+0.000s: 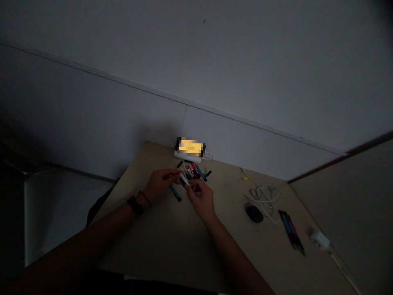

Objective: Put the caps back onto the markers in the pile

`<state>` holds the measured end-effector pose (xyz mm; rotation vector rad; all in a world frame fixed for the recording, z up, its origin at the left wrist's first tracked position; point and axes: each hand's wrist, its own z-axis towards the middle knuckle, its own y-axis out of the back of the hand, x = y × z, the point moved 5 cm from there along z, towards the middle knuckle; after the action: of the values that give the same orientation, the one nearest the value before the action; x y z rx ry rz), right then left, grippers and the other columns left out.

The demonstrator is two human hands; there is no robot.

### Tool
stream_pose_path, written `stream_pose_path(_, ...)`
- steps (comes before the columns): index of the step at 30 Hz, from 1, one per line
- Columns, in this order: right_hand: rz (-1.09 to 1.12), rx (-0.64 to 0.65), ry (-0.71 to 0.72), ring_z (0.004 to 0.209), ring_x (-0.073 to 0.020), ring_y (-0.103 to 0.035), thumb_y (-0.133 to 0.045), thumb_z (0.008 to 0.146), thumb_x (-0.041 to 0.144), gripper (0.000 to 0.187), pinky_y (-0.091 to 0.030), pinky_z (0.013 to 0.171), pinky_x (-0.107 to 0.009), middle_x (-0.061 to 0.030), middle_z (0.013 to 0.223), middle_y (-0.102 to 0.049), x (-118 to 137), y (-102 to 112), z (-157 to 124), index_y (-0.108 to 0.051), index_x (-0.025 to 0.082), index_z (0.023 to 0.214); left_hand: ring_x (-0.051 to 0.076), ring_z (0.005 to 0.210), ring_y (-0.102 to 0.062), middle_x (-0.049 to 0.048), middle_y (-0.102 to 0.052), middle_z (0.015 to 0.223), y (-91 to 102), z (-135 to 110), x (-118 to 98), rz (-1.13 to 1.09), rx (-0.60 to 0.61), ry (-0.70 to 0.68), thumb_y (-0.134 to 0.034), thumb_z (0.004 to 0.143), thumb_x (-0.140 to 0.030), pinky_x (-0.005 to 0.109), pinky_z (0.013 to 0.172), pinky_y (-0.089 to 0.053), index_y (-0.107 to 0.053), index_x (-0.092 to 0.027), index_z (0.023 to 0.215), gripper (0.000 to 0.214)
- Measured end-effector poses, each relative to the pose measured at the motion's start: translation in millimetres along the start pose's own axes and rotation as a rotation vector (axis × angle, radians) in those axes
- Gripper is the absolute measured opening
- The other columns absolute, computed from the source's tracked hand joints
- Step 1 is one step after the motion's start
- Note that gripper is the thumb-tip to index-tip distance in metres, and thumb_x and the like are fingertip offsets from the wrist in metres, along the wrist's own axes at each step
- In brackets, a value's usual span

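The right hand (200,198) is partly closed, its thumb and fingers pinching the lower end of a white-barrelled pen (183,179). The pen's long axis runs diagonally, from the upper left toward the lower right in the head view, and it sits between the two hands. The left hand (161,184) comes in from the lower left with its fingers extended and slightly curled, their tips at the pen's upper end. The dim light does not show whether they grip the barrel or only touch it. A dark wristband (135,205) circles the left wrist.

Just beyond the fingers lies a loose heap of pens and markers (193,172), with red, blue and black barrels, closer to the pen than to either wrist. A blue marker (175,193) lies apart from the heap, just below the left hand's fingertips, on the beige counter (159,250). Further right are a black computer mouse (254,213), a coiled white cable (264,197) and a bundle of pens (291,230).
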<state>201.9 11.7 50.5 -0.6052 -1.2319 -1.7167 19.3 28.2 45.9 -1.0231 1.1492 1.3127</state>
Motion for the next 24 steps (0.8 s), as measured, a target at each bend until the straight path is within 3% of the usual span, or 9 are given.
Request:
stream_pose_path(5,0.029,-0.02,-0.034,0.066,-0.0175,-0.061,-0.064,0.087,0.04,0.024,-0.049,0.062,-0.029,-0.003,0.079,-0.069,-4,0,-1,-0.071,0.02,0.099,0.023,0.087,-0.075,0.0079,-0.08,0.097,-2.8,-2,1,0.103,0.039,-0.041,-0.068,0.086,-0.038,0.033,0.076,-0.06,-0.075,-0.02,0.118,0.038)
stream_pose_path(10,0.126,-0.042,-0.062,0.068,-0.0181,-0.063,-0.066,0.087,0.039,0.048,-0.053,0.066,-0.031,-0.0022,0.08,-0.069,-7,1,1,-0.059,0.02,0.13,0.022,0.096,-0.072,0.0085,-0.076,0.111,-7.3,-5,-5,0.198,0.122,-0.133,-0.066,0.087,-0.034,0.029,0.072,-0.059,-0.063,-0.023,0.136,0.05)
stream_pose_path(13,0.169,-0.017,-0.068,0.069,-0.0194,-0.064,-0.067,0.086,0.038,0.06,-0.054,0.066,-0.032,-0.0029,0.08,-0.07,-9,-1,1,-0.051,0.021,0.141,0.021,0.1,-0.07,0.0101,-0.073,0.119,-11.3,-9,-9,0.24,0.18,-0.197,-0.063,0.089,-0.032,0.03,0.077,-0.058,-0.057,-0.024,0.142,0.054)
stream_pose_path(16,0.151,0.029,-0.072,0.072,-0.0199,-0.066,-0.066,0.086,0.04,0.05,-0.055,0.067,-0.032,-0.0036,0.082,-0.071,-12,-3,1,-0.06,0.022,0.132,0.022,0.107,-0.067,0.0102,-0.07,0.127,-14.8,-12,-11,0.307,0.204,-0.262,-0.063,0.089,-0.03,0.036,0.089,-0.056,-0.053,-0.027,0.146,0.057)
stream_pose_path(19,0.084,0.023,-0.066,0.074,-0.0202,-0.067,-0.066,0.087,0.042,0.031,-0.055,0.07,-0.032,-0.0046,0.084,-0.072,-15,-2,1,-0.071,0.021,0.109,0.023,0.112,-0.065,0.0098,-0.068,0.13,-14.9,-12,-9,0.354,0.188,-0.295,-0.06,0.09,-0.028,0.039,0.095,-0.053,-0.048,-0.027,0.149,0.06)
stream_pose_path(24,0.072,-0.048,-0.062,0.076,-0.0207,-0.067,-0.065,0.087,0.045,0.026,-0.053,0.075,-0.032,-0.0045,0.079,-0.071,-14,4,4,-0.065,0.02,0.082,0.026,0.116,-0.061,0.0095,-0.069,0.124,3.4,-2,-1,0.494,-0.058,-0.311,-0.053,0.094,-0.025,0.046,0.103,-0.049,-0.065,-0.023,0.129,0.037)
